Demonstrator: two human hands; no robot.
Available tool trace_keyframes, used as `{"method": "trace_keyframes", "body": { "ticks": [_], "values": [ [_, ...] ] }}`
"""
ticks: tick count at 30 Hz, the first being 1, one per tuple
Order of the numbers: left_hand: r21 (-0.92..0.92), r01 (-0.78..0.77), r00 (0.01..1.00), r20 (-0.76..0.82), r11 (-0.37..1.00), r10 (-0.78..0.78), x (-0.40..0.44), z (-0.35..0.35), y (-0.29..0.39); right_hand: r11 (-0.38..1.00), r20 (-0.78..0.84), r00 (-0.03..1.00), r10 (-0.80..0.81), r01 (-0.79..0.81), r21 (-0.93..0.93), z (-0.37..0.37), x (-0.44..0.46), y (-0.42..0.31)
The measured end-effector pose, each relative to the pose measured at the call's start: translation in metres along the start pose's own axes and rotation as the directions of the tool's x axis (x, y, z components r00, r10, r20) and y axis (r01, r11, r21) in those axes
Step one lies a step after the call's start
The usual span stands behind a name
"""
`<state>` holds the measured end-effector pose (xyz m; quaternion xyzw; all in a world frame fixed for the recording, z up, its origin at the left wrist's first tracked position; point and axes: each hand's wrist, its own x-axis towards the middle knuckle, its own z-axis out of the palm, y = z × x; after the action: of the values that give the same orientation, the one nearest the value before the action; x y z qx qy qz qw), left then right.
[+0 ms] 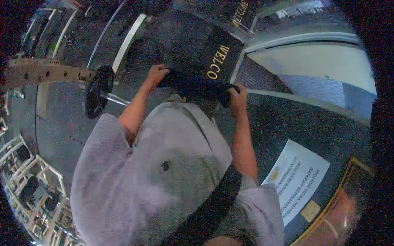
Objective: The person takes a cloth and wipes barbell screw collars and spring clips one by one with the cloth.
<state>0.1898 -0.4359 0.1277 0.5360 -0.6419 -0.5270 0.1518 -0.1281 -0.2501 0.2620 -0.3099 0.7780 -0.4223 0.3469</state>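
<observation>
**Dark cloth held between two hands, seen from above**

Dark grey floor (295, 119) extends around the wearer, whose loose grey shirt (176, 176) fills the lower centre and is crossed by a black strap (209, 209). Beyond the hands lies a black mat (225, 44) with gold lettering, "WELCO" being legible. At far left, a perforated beam (49, 75) reaches toward a black weight plate (98, 92) on a metal bar. At lower right is a white printed sheet (301, 176). The dark cloth (193, 84) spans the space before the shirt's front, between the hands. The left hand (157, 75) grips one end, fingers curled; the right hand (239, 98) is closed on the other.
</observation>
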Motion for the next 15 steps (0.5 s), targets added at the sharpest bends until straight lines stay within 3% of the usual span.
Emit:
{"method": "trace_keyframes", "body": {
  "ticks": [1, 3, 4, 5, 6, 8, 10, 12, 13, 15],
  "values": [
    [-0.019, 0.039, 0.998, 0.041, 0.999, -0.038, 0.012, -0.005, 0.009, 0.986, -0.126, 0.987, -0.104, 0.086, -0.143, 0.003, 0.043, 0.047],
    [-0.065, 0.134, 0.986, 0.111, 0.989, -0.126, 0.027, -0.019, 0.041, 0.999, -0.065, 0.998, 0.005, -0.007, -0.038, 0.006, 0.088, 0.038],
    [-0.115, 0.205, 0.971, 0.153, 0.972, -0.186, 0.029, -0.030, 0.056, 0.999, -0.021, 0.998, 0.054, -0.053, 0.010, 0.015, 0.096, 0.008],
    [-0.160, 0.277, 0.950, 0.194, 0.947, -0.245, 0.032, -0.040, 0.071, 0.987, -0.089, 0.988, 0.129, -0.137, -0.085, 0.025, 0.095, -0.021],
    [-0.226, 0.366, 0.917, 0.250, 0.903, -0.309, 0.024, -0.050, 0.087, 0.989, -0.027, 0.995, 0.099, -0.102, -0.105, 0.039, 0.096, -0.039],
    [-0.436, 0.506, 0.853, 0.380, 0.744, -0.358, 0.015, -0.054, 0.101, 0.989, 0.104, 0.994, 0.046, -0.031, -0.145, 0.061, 0.109, -0.060],
    [-0.668, 0.582, 0.812, 0.506, 0.463, -0.292, 0.012, -0.048, 0.112, 0.950, 0.335, 0.940, -0.070, 0.165, -0.265, 0.100, 0.119, -0.082],
    [-0.863, 0.419, 0.907, 0.384, 0.282, -0.172, 0.002, -0.039, 0.133, 0.873, 0.588, 0.800, -0.122, 0.368, -0.319, 0.131, 0.101, -0.145],
    [-0.930, 0.319, 0.946, 0.300, 0.181, -0.123, 0.001, -0.038, 0.140, 0.927, 0.819, 0.534, -0.209, 0.374, -0.008, 0.153, 0.110, -0.148],
    [-0.980, 0.193, 0.972, 0.185, 0.050, -0.143, 0.011, -0.035, 0.139, 0.681, 0.886, 0.347, -0.308, 0.731, -0.050, 0.180, 0.114, -0.145]
  ]
}}
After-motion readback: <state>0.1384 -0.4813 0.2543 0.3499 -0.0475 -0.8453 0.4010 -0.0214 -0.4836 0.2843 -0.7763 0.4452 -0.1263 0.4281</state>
